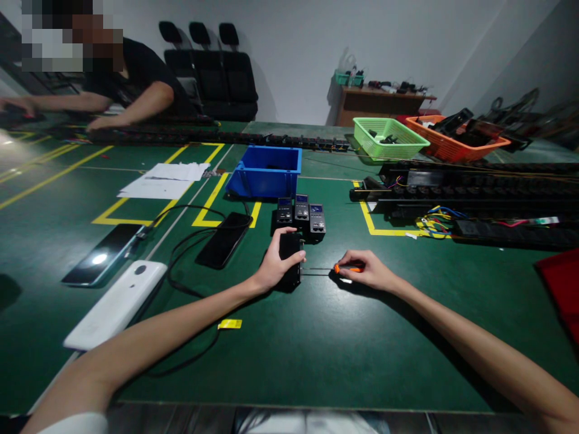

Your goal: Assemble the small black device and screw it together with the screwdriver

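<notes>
My left hand (274,262) grips a small black box-shaped device (291,265) and steadies it on the green table. In my right hand (368,270) is a screwdriver (350,269) with an orange and black handle, my fingers closed round it. Its thin shaft points left, level with the table, and reaches the device's right side. Whether the tip sits in a screw is too small to tell. Just beyond my left hand stand three small dark modules with little screens, among them a middle module (301,208) and a right module (317,220).
Phones lie at left: a black phone (225,240), a lit phone (103,254) and a white phone (116,304), with a black cable (170,271) among them. Behind are a blue bin (266,178), papers (165,181), a green basket (391,141) and an orange basket (456,144). Another person works far left.
</notes>
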`<state>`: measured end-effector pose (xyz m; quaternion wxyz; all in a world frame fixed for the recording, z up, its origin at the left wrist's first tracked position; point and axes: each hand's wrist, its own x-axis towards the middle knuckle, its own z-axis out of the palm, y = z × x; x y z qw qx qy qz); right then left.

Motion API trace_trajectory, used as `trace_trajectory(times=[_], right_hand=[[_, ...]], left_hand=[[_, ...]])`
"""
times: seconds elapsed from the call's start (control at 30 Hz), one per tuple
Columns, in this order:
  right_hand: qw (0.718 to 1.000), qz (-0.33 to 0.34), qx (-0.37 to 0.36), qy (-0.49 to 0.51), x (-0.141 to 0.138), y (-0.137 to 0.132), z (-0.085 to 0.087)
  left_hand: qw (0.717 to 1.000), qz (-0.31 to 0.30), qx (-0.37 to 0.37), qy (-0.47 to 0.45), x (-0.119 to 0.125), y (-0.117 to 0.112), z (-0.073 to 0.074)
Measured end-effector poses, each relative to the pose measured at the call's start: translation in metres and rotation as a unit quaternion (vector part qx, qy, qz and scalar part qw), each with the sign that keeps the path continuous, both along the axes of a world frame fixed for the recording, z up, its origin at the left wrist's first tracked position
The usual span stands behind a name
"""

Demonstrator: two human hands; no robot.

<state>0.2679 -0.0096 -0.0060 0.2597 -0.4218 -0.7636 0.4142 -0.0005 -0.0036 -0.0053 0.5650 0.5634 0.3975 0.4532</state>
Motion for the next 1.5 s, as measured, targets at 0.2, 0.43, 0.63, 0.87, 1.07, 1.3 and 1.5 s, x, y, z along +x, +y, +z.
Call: trace_trajectory(times=[0.2, 0.43, 0.63, 0.87, 1.07, 1.3, 1.5], right_hand=[[1.0, 0.008, 0.014, -0.016, 0.0, 0.001, 0.001], [0.999, 0.019, 0.029, -0.03, -0.001, 0.0, 0.002], [0.997, 0.033, 0.053, -0.053, -0.003, 0.0, -0.001], [0.987, 0.05, 0.123, -0.09, -0.004, -0.002, -0.002], [0.969, 0.06, 0.215, -0.105, -0.002, -0.004, -0.007], [0.943, 0.057, 0.307, -0.114, -0.001, -0.004, -0.016], [0.943, 0.059, 0.3, -0.134, -0.002, -0.005, -0.013]], left_hand=[[1.0, 0.001, 0.001, -0.004, 0.0, 0.0, 0.0], [1.0, -0.005, 0.001, -0.004, 0.0, -0.002, 0.001], [1.0, -0.002, 0.018, 0.022, 0.0, -0.001, 0.0], [0.997, 0.008, 0.041, 0.064, -0.002, 0.0, -0.002], [0.997, 0.002, 0.04, 0.069, -0.002, -0.001, -0.001], [0.997, 0.003, 0.041, 0.072, -0.002, -0.001, 0.0], [0.996, 0.008, 0.045, 0.081, -0.002, -0.001, -0.001]])
